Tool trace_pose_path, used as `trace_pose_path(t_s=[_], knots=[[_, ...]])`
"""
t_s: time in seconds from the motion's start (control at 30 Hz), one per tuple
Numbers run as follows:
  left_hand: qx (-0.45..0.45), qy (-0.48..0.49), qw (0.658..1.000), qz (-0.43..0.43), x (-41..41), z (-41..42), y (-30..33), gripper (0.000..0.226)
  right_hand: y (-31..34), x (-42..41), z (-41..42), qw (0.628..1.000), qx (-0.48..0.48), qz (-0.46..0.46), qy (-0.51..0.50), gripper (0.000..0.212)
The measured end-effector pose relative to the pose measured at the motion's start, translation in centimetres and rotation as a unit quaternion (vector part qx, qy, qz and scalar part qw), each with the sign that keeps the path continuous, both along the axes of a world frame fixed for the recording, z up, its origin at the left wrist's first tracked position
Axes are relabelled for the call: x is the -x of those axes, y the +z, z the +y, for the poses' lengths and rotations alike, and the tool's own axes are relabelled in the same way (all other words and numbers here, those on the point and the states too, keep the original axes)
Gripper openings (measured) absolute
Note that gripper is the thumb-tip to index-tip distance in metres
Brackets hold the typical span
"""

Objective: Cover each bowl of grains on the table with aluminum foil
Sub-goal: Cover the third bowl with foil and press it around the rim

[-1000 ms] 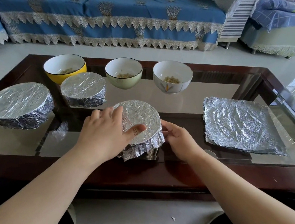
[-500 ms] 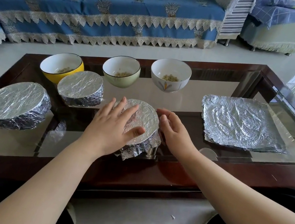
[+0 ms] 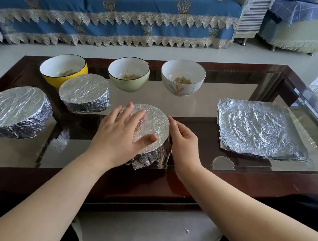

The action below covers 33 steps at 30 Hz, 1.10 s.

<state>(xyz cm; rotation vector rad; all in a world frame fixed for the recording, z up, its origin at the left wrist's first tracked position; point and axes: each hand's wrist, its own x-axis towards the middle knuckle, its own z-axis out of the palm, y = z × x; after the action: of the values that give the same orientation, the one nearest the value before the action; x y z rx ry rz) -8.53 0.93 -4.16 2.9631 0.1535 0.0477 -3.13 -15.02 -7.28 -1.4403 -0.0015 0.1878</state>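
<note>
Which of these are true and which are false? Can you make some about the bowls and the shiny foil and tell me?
1. Three bowls are still open with no foil on top. True: the yellow bowl, the green bowl and the white bowl all show grains inside.
2. The left hand lies flat on the foil top of the middle covered bowl. True.
3. The right hand is lifting a foil sheet. False: it is at the right side of that covered bowl; the foil sheets lie untouched on the table.
4. Only one bowl has foil on it. False: three do, counting the far-left covered bowl and the covered bowl behind.
</note>
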Motion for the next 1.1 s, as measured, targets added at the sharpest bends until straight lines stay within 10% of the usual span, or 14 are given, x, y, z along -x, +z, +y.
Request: trace_pose_path(t_s=[0.43, 1.1], knots=[[0.004, 0.008, 1.000, 0.003, 0.0, -0.2, 0.1, 0.123, 0.1, 0.0, 0.3, 0.992, -0.057, 0.107, -0.021, 0.020], [-0.001, 0.006, 1.000, -0.010, -0.1, 0.0, -0.1, 0.122, -1.4, 0.1, -1.8, 0.976, 0.190, -0.091, 0.049, 0.028]])
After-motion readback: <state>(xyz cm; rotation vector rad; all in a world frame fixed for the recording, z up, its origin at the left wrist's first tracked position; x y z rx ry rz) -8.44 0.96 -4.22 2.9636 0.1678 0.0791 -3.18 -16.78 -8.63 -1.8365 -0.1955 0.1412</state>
